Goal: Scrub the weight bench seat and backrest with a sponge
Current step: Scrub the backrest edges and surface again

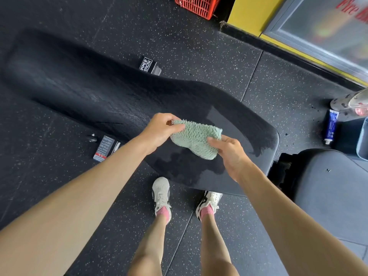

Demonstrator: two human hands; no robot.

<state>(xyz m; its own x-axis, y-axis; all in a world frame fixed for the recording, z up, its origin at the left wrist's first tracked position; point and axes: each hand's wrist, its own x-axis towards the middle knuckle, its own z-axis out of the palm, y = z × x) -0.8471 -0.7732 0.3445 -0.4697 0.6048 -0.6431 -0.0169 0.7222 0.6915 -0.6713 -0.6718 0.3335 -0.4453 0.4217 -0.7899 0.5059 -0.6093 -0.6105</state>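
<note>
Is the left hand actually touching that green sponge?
Touching. The head view shows the left hand pinching the left edge of the sponge between thumb and fingers.

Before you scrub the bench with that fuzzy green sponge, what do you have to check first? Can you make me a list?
1. Sponge held firmly: ok. The left hand and right hand both grip the sponge at opposite ends.
2. Sponge pressed on the backrest: cannot tell; it seems held just above the pad.
3. Backrest wetted: ok near the sponge, where dark wet patches show.
4. Backrest free of stray things: ok.
5. Seat wetted: cannot tell; it looks plain grey.
6. Shoes planted on the floor: ok.
</note>
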